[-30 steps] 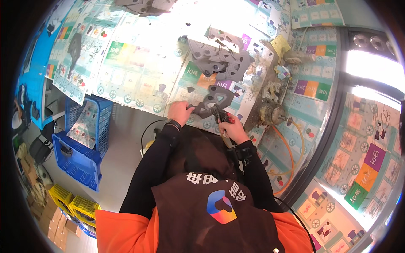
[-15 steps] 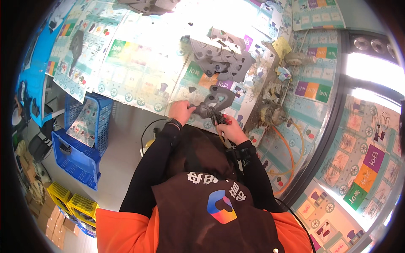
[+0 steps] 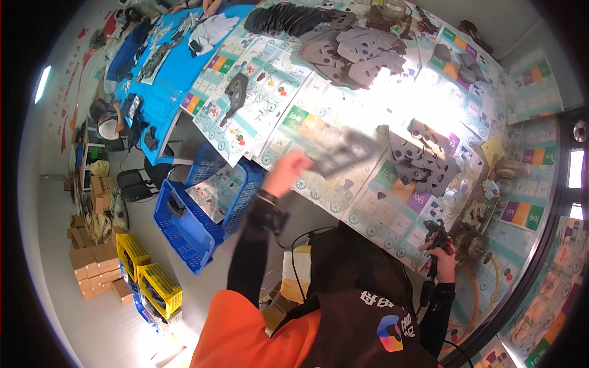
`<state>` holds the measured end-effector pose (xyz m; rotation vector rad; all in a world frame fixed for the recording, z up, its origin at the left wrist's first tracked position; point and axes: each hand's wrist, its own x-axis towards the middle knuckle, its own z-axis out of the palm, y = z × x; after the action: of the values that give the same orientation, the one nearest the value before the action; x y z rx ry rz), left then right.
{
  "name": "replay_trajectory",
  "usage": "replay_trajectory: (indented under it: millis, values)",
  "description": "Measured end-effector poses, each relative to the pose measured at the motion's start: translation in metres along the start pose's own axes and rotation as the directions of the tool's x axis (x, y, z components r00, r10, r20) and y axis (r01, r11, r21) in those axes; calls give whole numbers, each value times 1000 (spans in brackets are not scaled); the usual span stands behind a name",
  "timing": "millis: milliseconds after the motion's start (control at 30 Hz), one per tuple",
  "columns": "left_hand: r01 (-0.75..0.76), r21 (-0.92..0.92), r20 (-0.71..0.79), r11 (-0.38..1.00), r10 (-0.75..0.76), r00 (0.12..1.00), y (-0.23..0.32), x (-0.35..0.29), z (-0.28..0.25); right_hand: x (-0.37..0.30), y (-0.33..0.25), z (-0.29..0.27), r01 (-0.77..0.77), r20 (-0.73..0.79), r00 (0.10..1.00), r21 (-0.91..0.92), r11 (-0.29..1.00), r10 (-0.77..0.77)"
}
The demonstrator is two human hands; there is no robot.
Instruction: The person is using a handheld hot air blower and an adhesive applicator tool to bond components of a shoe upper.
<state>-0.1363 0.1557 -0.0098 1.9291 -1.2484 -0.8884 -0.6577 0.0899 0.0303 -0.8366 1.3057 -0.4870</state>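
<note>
Change: L hand swung out left since 0.5 s ago, blurred, carrying dark flat cut piece off the work spot; piece looked finished w/.
L hand: closed on piece, above surface.
R hand: gripped dark spray tool, near edge.
Stack: grey pieces beside.
Blue crate: held a printed sheet.
Yellow crates: contents unclear.
</note>
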Motion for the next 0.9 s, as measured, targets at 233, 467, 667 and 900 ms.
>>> replay_trajectory:
  millis: [233,467,667,900]
  values:
    - [671,294,-222,681,-634,741,-85,109,-160,2,7,-4,-2,15,1000,-52,999,3]
    - [101,27,188,994,-105,977,8,116,130,10,18,-1,34,80,996,17,999,-35]
    - [285,-53,5,957,-286,958,28,157,279,-6,13,-6,40,36,998,90,995,-44]
    - [217,16,-372,976,-195,908,105,179,279,-12,48,-29,299,32,950,195,934,-311]
